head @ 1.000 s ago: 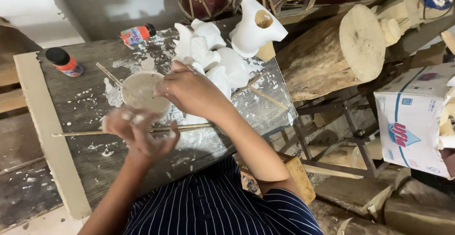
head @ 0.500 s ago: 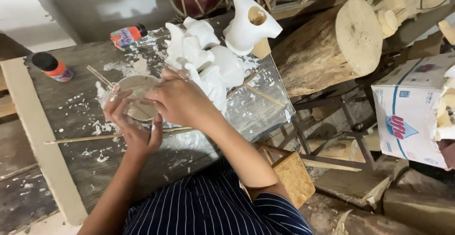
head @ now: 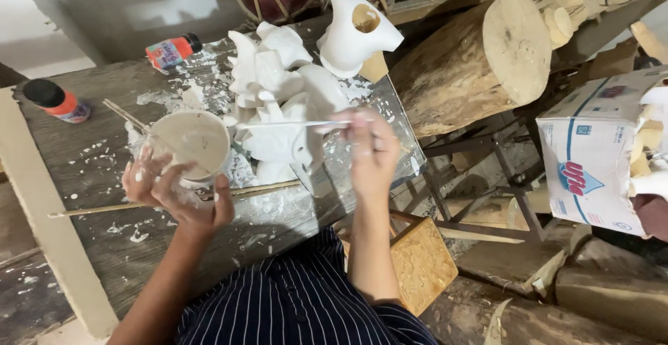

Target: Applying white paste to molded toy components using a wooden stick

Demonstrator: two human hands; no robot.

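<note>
Left hand (head: 182, 195) cups a cup (head: 189, 140) of white paste, fingers wrapped round its base. Right hand (head: 372, 151) pinches a thin stick (head: 285, 124), tip toward the cup, over white figures (head: 282, 101). Grey wood table (head: 83, 171), paste-splattered. Two paint bottles (head: 57, 100) far left of the hands. Log (head: 473, 67) and cardboard box (head: 591, 157) to the right.

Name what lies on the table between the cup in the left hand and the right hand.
In the head view, white plaster figures lie between the cup and the right hand; a thin stick crosses above them.
</note>
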